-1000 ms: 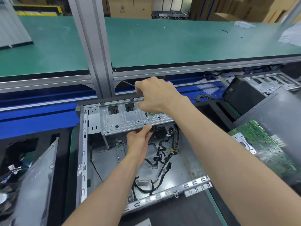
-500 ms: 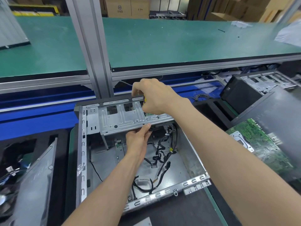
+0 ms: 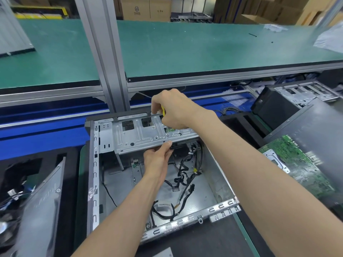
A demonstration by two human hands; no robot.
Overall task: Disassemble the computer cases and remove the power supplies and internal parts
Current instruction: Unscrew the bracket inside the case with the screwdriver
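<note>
right hand [image 3: 174,108] grips a screwdriver [image 3: 163,110] on the bracket [image 3: 148,134]; left hand [image 3: 157,158] holds its edge. cables [image 3: 185,175] below, board [image 3: 297,164] at right.

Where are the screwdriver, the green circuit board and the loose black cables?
screwdriver [image 3: 163,110], head view, yellow handle showing under the right hand
circuit board [image 3: 289,154], head view, its green face
cables [image 3: 187,175], head view, bundle inside the case

My right hand [image 3: 173,108] hides most of the screwdriver [image 3: 163,110]. Right of the case [image 3: 219,175], the circuit board [image 3: 300,164] is blurred, and my forearm covers its near corner.
</note>
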